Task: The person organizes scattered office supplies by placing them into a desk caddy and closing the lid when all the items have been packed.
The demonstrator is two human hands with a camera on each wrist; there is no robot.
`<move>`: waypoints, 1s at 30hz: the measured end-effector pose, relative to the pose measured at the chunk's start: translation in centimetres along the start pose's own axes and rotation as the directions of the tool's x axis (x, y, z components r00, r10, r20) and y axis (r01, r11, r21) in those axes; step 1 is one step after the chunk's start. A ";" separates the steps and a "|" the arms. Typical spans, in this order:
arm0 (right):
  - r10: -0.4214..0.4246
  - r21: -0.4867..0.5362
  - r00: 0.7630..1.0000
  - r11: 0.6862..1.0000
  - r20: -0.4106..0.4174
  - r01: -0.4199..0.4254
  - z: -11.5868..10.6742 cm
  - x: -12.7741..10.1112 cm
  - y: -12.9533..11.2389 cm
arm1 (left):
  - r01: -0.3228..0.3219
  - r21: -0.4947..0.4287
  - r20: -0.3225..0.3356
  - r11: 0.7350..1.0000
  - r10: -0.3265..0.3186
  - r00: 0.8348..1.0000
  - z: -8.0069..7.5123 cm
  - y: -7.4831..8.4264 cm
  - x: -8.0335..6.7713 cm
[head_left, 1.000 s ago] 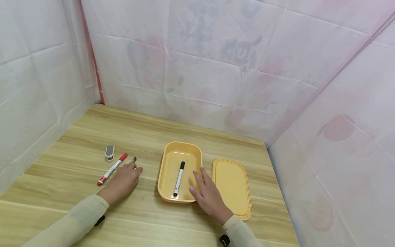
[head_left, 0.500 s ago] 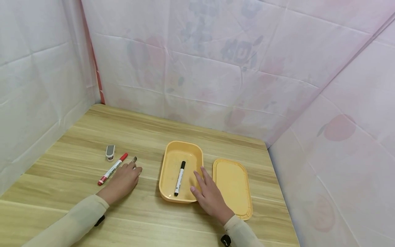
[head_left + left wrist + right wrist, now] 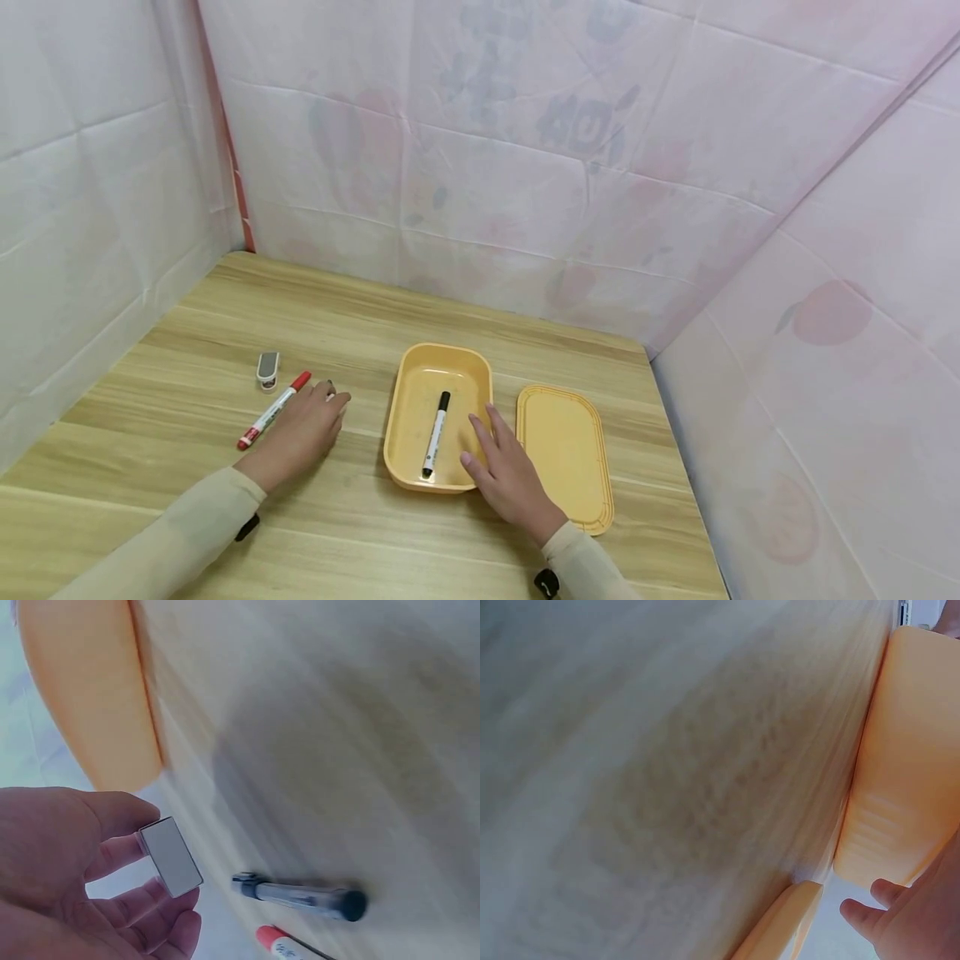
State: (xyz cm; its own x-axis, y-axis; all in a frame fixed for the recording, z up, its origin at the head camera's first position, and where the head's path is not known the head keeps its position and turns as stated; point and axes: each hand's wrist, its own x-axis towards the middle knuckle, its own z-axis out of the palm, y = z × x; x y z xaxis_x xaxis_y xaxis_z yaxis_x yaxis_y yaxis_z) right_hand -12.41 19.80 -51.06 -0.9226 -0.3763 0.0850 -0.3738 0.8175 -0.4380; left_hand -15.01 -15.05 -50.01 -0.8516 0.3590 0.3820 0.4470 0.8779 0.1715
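The left hand [image 3: 300, 433] lies on the desk [image 3: 225, 333] toward its left edge, fingers curled, and in the left wrist view its thumb and fingers [image 3: 120, 851] pinch a small flat grey rectangular block [image 3: 171, 857]. In the head view that block is hidden under the hand. Just beside the hand, on its left, a red-capped marker [image 3: 273, 410] lies on the desk, and a small grey-topped eraser [image 3: 267, 370] stands just beyond the marker's cap, nearer the far edge. The left wrist view also shows a dark pen-like thing [image 3: 300, 895] lying flat next to the marker's red cap [image 3: 274, 941]; what it is cannot be told.

The right hand [image 3: 510, 475] rests with straight, spread fingers against the right wall of an open yellow box [image 3: 408, 400] near the middle of the desk, holding nothing. A black-capped marker [image 3: 436, 433] lies lengthwise inside the box. The box's yellow lid [image 3: 566, 454] lies flat on the desk just to the right, touching or nearly touching the box, with the right hand between the two at the near end
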 end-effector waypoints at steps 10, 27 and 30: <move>0.003 -0.001 1.000 1.000 0.000 -0.003 0.0 0.1 0.0 | 0.008 -0.032 -0.001 0.999 -0.008 1.000 -0.9 1.5 1.0; -0.005 -0.008 1.000 1.000 0.012 0.006 -0.2 0.1 -0.2 | 0.018 -0.078 -0.016 0.997 -0.019 1.000 -1.3 3.0 2.1; -0.008 -0.008 1.000 1.000 0.009 0.009 -0.3 0.1 -0.3 | 0.011 -0.091 -0.030 0.996 -0.013 0.999 -1.5 3.3 2.3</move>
State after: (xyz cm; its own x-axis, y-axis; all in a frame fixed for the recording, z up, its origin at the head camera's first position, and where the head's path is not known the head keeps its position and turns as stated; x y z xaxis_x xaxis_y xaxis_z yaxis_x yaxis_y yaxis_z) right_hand -12.39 19.68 -50.69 -0.9185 -0.3873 0.0803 -0.3825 0.8180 -0.4297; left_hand -15.12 -11.75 -47.23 -0.8489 0.3375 0.4069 0.4609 0.8494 0.2572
